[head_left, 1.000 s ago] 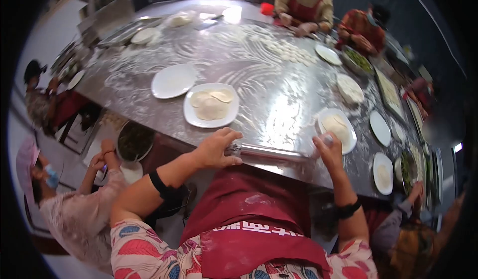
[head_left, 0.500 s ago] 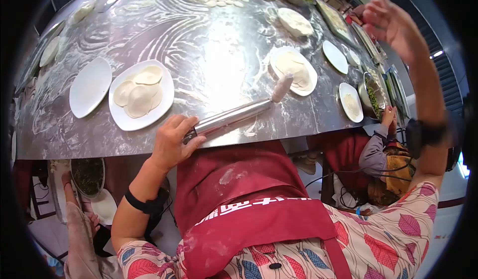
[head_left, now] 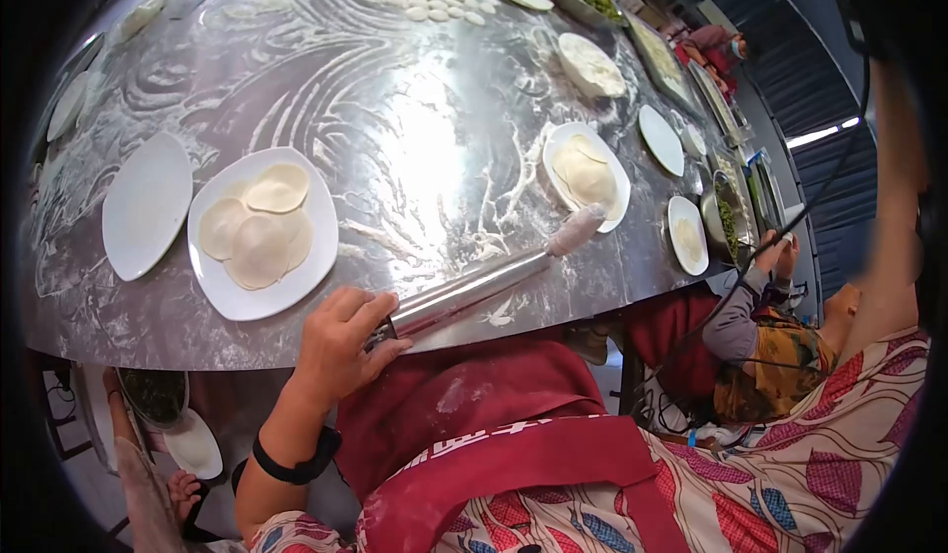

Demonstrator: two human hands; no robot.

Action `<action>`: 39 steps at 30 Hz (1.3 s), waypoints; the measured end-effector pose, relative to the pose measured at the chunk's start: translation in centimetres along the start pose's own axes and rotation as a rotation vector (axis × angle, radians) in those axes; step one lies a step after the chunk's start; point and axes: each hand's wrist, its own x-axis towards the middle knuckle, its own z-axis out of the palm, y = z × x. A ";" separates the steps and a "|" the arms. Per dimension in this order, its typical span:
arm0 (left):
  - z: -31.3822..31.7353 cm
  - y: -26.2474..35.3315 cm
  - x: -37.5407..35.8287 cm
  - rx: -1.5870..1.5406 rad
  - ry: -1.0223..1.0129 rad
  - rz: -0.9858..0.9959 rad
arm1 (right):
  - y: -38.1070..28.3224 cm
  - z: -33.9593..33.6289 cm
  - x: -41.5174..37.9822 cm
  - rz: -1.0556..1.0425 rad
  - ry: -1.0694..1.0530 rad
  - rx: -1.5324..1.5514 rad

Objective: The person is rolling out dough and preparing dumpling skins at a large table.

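My left hand (head_left: 341,341) is closed around the near handle of a metal rolling pin (head_left: 479,288), which lies slanted along the table's front edge. The pin's far handle, dusted with flour, points at a white plate of flat dough wrappers (head_left: 590,180). Left of my hand stands a square white plate (head_left: 314,275) bearing several round dough wrappers (head_left: 259,247). Beside it is a bare white plate (head_left: 148,207). My right forearm (head_left: 894,197) is raised at the right edge of the view, its hand out of sight.
Flour streaks cover the metal table (head_left: 296,79). Small dough pieces (head_left: 425,0) lie at the far side. A plate of flour (head_left: 592,64) and a bowl of green filling (head_left: 726,222) stand rightward. Other people's hands (head_left: 780,252) show at right and lower left.
My right hand has gone up and out of view at the right. The head view has shifted and tilted. My left hand still holds the rolling pin.
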 end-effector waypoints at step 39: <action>-0.2 -2.3 -0.2 -0.150 -0.103 -0.058 | 17.1 11.9 -23.0 0.115 -1.369 -0.588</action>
